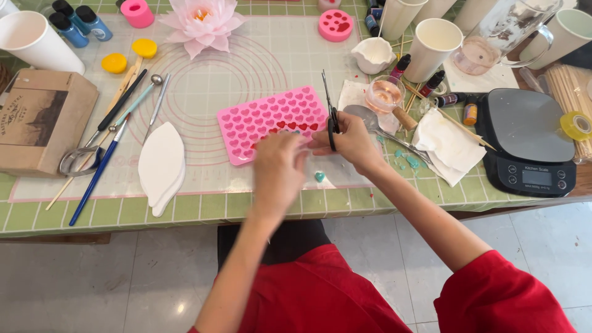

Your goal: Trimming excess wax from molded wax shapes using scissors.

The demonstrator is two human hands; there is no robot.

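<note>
- The right hand (353, 140) holds a pair of black-handled metal scissors (330, 111). Its fingers are through the handle loops, and the thin blades point up toward 12 o'clock.
- The left hand (277, 165) is blurry. Its fingers are curled in, just beside the right hand at 9 o'clock from it. I cannot tell if it holds anything.
- A pink rubber tray with many small heart-shaped holes (271, 122) lies flat on the table, at 12 o'clock from the left hand. Both hands are at its near edge. Some of its hearts are filled with red.
- A tiny teal heart piece (319, 177) sits on the mat at 6 o'clock from the scissors, between the two wrists.
- A white leaf-shaped mould (161, 165) lies at 9 o'clock from the left hand, well apart from it.
- A metal spoon (376, 126) lies at 3 o'clock from the scissors, near teal crumbs (407, 161).
- A black kitchen scale (527, 142) stands far off at 3 o'clock.
- A pale pink paper flower (202, 21) sits at 11 o'clock, at the far end of the see-through mat with pink circles (246, 68).
</note>
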